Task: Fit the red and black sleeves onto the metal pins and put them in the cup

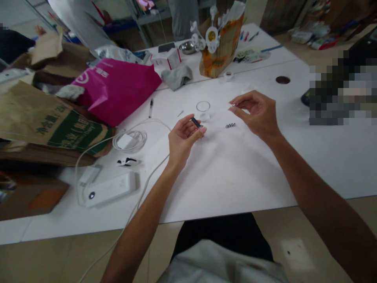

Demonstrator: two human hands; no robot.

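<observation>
My left hand (182,137) is closed over the white table, with a small black rod (196,122) between thumb and fingers. To its right and higher up, my right hand (256,112) pinches a tiny shiny piece (235,105), too small to name. Between the hands lies a small dark coil-like piece (230,125) on the tabletop. A thin ring (203,106) rests a little farther back, and a small white piece (205,117) sits just behind my left fingertips. Left of the ring is a short thin pin-like piece (180,113).
A pen (151,108), coiled white cable (138,140), black-and-white clip (128,161) and white power bank (110,189) lie left. Behind stand a magenta bag (118,88), paper bags (38,118) and a brown bag (218,59) with white figures. People are farther back.
</observation>
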